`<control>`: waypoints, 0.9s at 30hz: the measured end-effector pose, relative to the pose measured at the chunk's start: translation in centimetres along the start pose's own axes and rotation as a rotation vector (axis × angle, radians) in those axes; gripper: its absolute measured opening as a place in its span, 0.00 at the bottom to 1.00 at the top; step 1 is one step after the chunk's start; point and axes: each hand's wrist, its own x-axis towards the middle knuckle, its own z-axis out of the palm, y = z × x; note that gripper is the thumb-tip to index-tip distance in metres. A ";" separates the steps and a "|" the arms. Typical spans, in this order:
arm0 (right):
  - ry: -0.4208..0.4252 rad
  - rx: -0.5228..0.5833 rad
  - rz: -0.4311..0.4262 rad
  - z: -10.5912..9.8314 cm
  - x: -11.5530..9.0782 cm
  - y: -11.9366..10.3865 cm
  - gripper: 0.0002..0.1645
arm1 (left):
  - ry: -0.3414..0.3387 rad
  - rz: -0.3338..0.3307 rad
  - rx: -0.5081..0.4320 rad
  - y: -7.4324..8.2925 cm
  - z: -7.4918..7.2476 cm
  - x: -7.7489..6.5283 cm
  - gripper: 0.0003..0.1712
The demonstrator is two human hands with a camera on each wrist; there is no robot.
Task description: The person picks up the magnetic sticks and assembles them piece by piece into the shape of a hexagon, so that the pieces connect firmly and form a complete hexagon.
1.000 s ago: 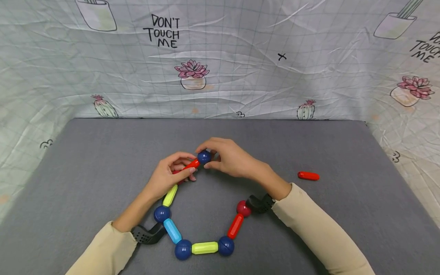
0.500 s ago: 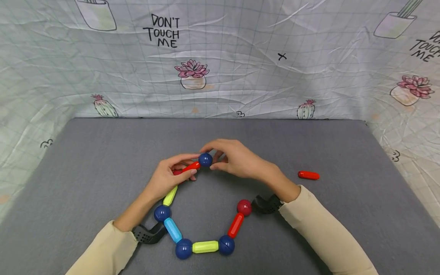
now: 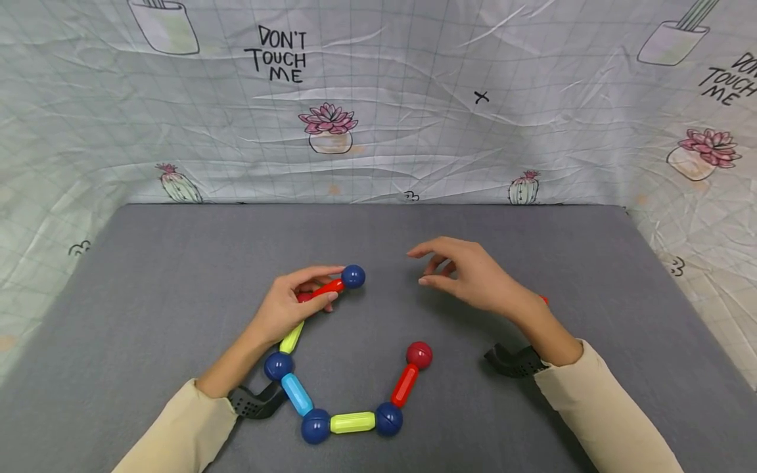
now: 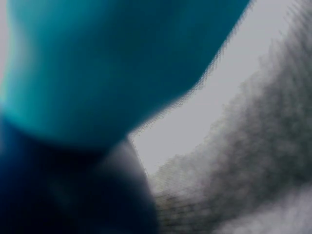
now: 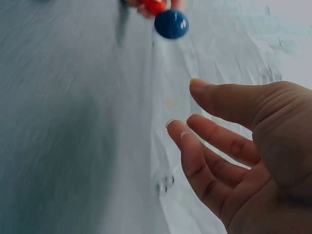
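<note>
My left hand (image 3: 292, 299) pinches a red rod (image 3: 328, 288) between thumb and fingers. A blue ball (image 3: 353, 276) sits on the rod's far end, and a red ball (image 3: 304, 297) is partly hidden at its near end. From there the chain runs on through a yellow-green rod (image 3: 292, 337), a blue ball (image 3: 278, 365) and a light-blue rod (image 3: 297, 394). To the right of the blue tip, my right hand (image 3: 473, 272) hovers over the table with relaxed fingers, holding nothing. The right wrist view shows the blue ball (image 5: 171, 24) apart from its fingertips.
The chain continues along the front with a second yellow-green rod (image 3: 353, 422) between two blue balls, then a red rod (image 3: 405, 385) and a red ball (image 3: 419, 355). Behind my right wrist a loose red rod (image 3: 543, 300) barely shows. A printed cloth (image 3: 384, 131) hangs behind the grey table (image 3: 207, 249).
My right hand has let go of the blue ball and moved away to the right, and its forearm now covers most of the loose red rod. My left hand has stayed nearly still.
</note>
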 end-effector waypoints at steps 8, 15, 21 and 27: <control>0.084 -0.114 0.061 -2.0 -4.8 3.1 0.25 | 0.001 0.005 -0.002 -0.1 0.0 0.0 0.23; 0.142 -0.203 0.129 -3.4 -8.6 5.0 0.23 | -0.001 -0.012 0.022 0.1 0.1 0.0 0.23; 0.178 -0.271 0.207 -4.2 -11.1 6.2 0.23 | -0.010 -0.031 0.041 0.8 0.2 0.0 0.23; 0.174 -0.327 0.222 -4.5 -12.9 7.5 0.23 | -0.022 -0.060 0.062 0.0 0.0 0.0 0.22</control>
